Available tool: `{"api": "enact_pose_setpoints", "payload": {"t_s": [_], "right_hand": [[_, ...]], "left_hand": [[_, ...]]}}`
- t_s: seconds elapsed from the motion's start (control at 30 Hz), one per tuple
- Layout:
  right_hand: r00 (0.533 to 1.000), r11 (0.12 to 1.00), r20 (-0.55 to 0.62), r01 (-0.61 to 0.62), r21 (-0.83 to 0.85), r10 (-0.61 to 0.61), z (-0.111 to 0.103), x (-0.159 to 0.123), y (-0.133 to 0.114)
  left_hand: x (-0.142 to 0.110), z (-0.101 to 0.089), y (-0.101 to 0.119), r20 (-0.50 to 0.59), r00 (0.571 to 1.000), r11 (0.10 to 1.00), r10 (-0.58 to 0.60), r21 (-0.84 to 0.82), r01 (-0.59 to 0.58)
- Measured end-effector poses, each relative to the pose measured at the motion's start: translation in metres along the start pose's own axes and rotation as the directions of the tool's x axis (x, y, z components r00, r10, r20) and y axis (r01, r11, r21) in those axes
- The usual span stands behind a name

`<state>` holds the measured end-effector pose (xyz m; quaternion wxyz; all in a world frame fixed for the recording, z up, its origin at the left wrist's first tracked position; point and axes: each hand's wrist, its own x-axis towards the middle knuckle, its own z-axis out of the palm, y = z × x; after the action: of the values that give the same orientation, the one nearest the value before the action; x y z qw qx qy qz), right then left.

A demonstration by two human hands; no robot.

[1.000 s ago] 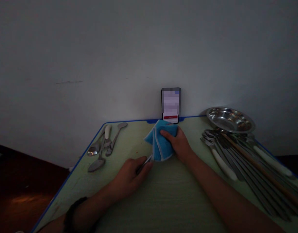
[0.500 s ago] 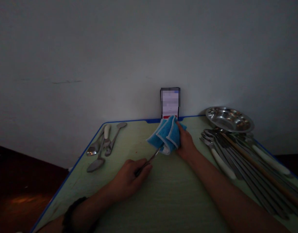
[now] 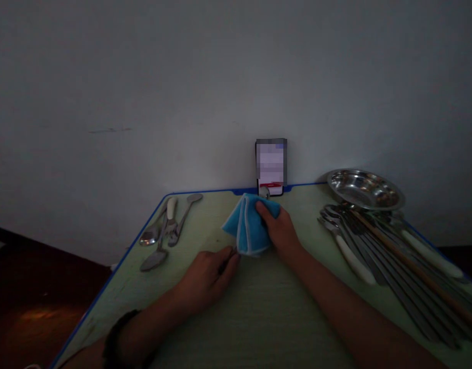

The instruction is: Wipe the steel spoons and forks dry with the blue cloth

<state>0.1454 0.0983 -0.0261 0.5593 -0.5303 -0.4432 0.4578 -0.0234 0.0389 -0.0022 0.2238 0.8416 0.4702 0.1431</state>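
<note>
My left hand (image 3: pixel 209 277) is closed round the handle end of a spoon (image 3: pixel 264 193), whose bowl pokes out past the far side of a blue cloth (image 3: pixel 248 225). White edging runs along the folds of the cloth. With thumb on top, my right hand (image 3: pixel 282 230) grips the cloth, which is wrapped about the spoon's middle and hides most of it. Both hands are above the middle of the pale green table (image 3: pixel 259 307).
Several spoons and a white-handled fork (image 3: pixel 171 215) lie at the table's left. On the right, a shiny metal bowl (image 3: pixel 365 190) stands behind a pile of cutlery and chopsticks (image 3: pixel 397 266). A phone (image 3: pixel 270 164) leans against the wall (image 3: pixel 182 102).
The cloth in my right hand has slid down the spoon toward my left hand. The spoon's bowl now shows beyond the cloth, and the bare stretch of handle has shortened.
</note>
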Motion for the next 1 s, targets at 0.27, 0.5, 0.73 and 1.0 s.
{"api": "enact_pose_setpoints", "payload": {"t_s": [0.27,0.5,0.73,1.0], "right_hand": [[0.944,0.746,0.030,-0.278,0.604,0.328,-0.013,0.020,0.003],[0.918,0.775,0.298,-0.384,0.503,0.262,-0.017,0.014,-0.005],[0.906,0.912,0.382,-0.301,0.280,0.182,-0.012,0.007,0.000],[0.949,0.817,0.204,-0.313,0.485,0.242,-0.006,0.012,0.004]], "left_hand": [[-0.007,0.006,0.004,0.129,0.977,0.928,0.170,0.314,-0.203],[-0.005,-0.005,-0.003,0.079,0.994,0.970,-0.074,-0.225,0.090],[-0.001,-0.002,-0.004,0.023,0.988,0.929,-0.151,-0.337,0.150],[-0.002,-0.002,0.003,0.096,0.994,0.993,0.058,0.098,-0.067]]}}
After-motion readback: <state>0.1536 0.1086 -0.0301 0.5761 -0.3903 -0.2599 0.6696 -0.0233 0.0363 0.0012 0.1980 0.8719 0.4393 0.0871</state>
